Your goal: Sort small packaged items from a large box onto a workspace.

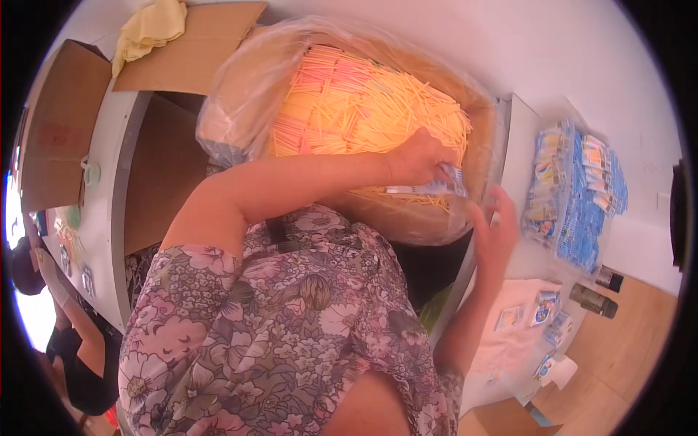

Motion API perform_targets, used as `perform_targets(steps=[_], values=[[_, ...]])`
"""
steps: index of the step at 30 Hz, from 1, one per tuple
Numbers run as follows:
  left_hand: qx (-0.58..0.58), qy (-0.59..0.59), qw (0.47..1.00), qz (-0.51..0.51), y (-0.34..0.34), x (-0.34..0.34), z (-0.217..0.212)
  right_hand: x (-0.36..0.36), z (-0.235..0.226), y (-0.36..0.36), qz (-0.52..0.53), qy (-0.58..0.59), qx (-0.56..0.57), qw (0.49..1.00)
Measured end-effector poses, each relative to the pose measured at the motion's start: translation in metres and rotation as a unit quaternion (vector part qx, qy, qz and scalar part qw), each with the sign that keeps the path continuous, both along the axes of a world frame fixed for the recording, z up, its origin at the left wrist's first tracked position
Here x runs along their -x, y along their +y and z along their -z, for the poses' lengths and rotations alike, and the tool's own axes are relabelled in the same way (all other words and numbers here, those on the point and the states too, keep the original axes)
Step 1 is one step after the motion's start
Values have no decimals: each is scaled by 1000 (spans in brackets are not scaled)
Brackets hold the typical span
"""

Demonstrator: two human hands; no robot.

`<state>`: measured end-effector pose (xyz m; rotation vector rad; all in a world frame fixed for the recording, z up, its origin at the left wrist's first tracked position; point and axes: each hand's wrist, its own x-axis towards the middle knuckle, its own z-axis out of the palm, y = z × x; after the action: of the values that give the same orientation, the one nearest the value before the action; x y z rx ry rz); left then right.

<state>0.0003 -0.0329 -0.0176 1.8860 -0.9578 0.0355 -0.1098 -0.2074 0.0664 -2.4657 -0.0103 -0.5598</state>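
Note:
A large cardboard box [407,218] lined with clear plastic holds a heap of thin yellow and pink sticks [363,109]. My left hand [424,156] reaches across the heap, its fingers closed on a small clear packet [452,178] with blue and white print. The packet hangs over the right front part of the sticks. Just right of it, my right hand [494,231] has its thumb and fingers curved and apart. Whether a fingertip touches the packet's edge I cannot tell.
To the right stands a clear bin [563,211] full of blue printed packets. Several more packets lie on a pink cloth [520,338], near a dark green cylinder [592,300]. At the left are a cardboard box [65,123], a yellow cloth [149,30] and another person [80,349].

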Motion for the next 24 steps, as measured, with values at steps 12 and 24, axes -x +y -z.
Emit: perform_targets(steps=[12, 24], values=[[-136, 115, 984, -22, 90, 11, -26, -89, 12, 51, -133, 302, -268, 905], [-107, 55, 989, -80, 148, 38, -24, -203, 76, 172, -295, -13, 260, 920]])
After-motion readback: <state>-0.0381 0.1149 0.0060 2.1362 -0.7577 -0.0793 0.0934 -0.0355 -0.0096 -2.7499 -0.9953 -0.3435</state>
